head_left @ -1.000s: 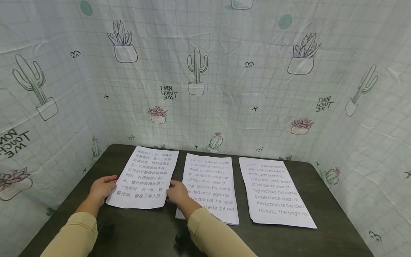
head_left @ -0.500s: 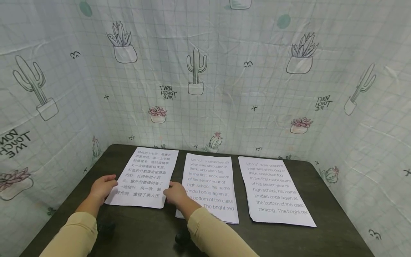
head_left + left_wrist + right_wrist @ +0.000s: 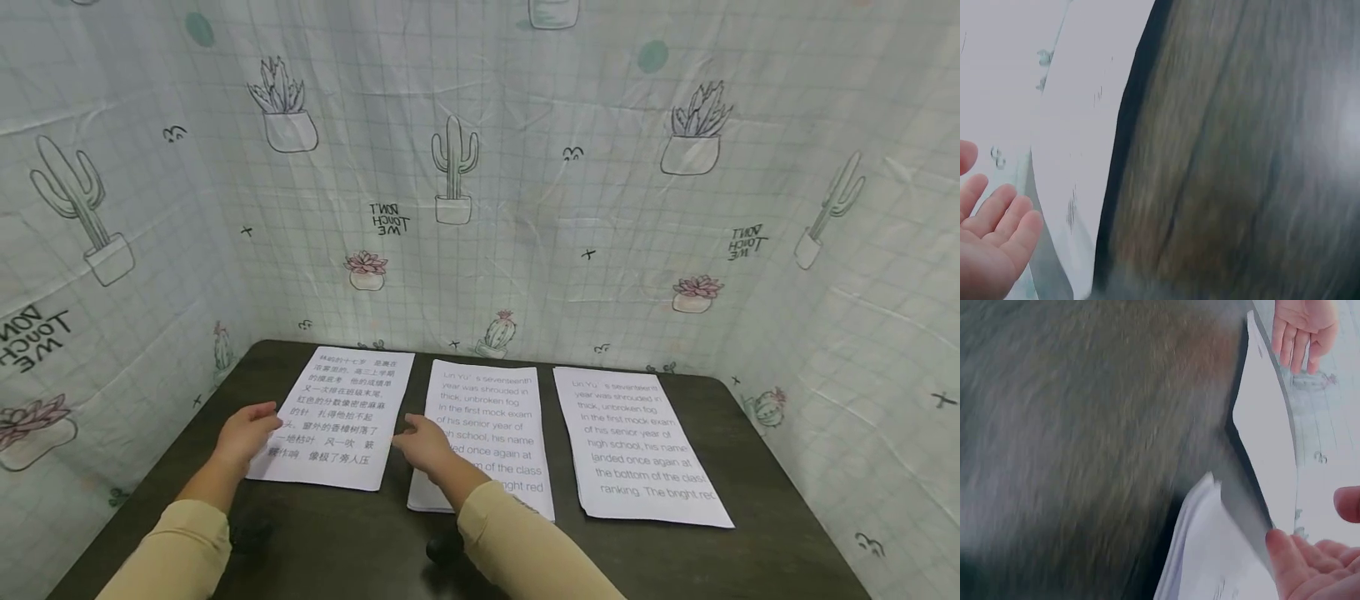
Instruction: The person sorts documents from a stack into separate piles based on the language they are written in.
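Note:
On the left side of the dark table lies a stack of white paper [image 3: 337, 412] printed with Chinese text. My left hand [image 3: 247, 435] is over its left edge, fingers extended; in the left wrist view the fingers of this hand [image 3: 1000, 234] are spread loosely and hold nothing. My right hand [image 3: 423, 443] hovers between this paper and the middle stack of English-printed paper [image 3: 487, 400], overlapping that stack's left edge. Seen from the right wrist, the right hand [image 3: 1316, 569] has its thumb apart from the fingers, with nothing between them.
Another stack of English-printed paper [image 3: 637, 450] lies to the right, slightly slanted. Small black objects [image 3: 444, 546] show by both forearms. Behind the dark table [image 3: 345, 542] hangs a curtain [image 3: 525, 208] printed with cactus pots, also enclosing both sides.
Both hands have let go of the Chinese-printed paper, which now lies flat. The right hand has moved off its right edge, slightly up and to the right.

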`<move>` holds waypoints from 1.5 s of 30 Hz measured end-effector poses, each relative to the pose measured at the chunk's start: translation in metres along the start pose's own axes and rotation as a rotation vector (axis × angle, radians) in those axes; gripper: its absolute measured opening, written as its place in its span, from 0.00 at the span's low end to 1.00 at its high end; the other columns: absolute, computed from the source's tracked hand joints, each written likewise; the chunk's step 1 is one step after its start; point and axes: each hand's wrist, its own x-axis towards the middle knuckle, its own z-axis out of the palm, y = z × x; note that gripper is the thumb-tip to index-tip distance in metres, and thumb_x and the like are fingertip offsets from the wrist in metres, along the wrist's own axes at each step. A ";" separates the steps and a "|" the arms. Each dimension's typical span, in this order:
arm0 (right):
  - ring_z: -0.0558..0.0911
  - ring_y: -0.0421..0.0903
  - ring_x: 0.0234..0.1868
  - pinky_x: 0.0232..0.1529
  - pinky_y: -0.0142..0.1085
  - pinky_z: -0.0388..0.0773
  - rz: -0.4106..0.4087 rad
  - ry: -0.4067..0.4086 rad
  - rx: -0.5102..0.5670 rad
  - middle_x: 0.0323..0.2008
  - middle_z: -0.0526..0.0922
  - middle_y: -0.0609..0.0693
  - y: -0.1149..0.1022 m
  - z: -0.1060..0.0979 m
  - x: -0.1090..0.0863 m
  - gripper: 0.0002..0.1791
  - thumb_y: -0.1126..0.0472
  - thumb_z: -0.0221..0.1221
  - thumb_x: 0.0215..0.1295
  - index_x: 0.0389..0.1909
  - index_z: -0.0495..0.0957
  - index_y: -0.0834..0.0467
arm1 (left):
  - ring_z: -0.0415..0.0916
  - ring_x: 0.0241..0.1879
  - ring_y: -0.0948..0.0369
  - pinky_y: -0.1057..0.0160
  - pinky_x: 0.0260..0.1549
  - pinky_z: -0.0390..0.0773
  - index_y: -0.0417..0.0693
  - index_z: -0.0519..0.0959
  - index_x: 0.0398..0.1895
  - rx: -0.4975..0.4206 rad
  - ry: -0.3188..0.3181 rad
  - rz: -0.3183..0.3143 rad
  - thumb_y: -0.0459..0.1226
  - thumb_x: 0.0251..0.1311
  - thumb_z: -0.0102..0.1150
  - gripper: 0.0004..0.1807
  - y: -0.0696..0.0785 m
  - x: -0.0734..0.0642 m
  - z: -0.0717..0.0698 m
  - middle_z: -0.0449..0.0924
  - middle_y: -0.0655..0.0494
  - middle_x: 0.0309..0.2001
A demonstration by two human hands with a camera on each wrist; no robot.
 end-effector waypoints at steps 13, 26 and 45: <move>0.83 0.52 0.49 0.48 0.41 0.83 -0.012 0.011 0.046 0.55 0.80 0.62 0.021 -0.035 0.004 0.31 0.62 0.57 0.64 0.69 0.66 0.62 | 0.63 0.68 0.40 0.45 0.64 0.70 0.29 0.58 0.71 -0.056 -0.149 0.117 0.33 0.69 0.46 0.29 0.026 -0.012 0.049 0.61 0.30 0.70; 0.80 0.54 0.55 0.51 0.41 0.83 0.026 0.036 0.061 0.57 0.79 0.62 0.034 -0.069 -0.001 0.29 0.62 0.56 0.66 0.68 0.67 0.61 | 0.65 0.67 0.41 0.47 0.63 0.72 0.29 0.61 0.69 -0.102 -0.243 0.156 0.31 0.68 0.47 0.27 0.040 -0.023 0.091 0.66 0.31 0.67; 0.80 0.56 0.56 0.51 0.41 0.83 0.048 0.150 0.040 0.58 0.78 0.62 0.060 -0.130 -0.017 0.29 0.62 0.55 0.67 0.69 0.66 0.62 | 0.71 0.62 0.43 0.50 0.59 0.76 0.31 0.66 0.67 -0.138 -0.327 0.184 0.30 0.65 0.50 0.27 0.059 -0.029 0.141 0.70 0.32 0.64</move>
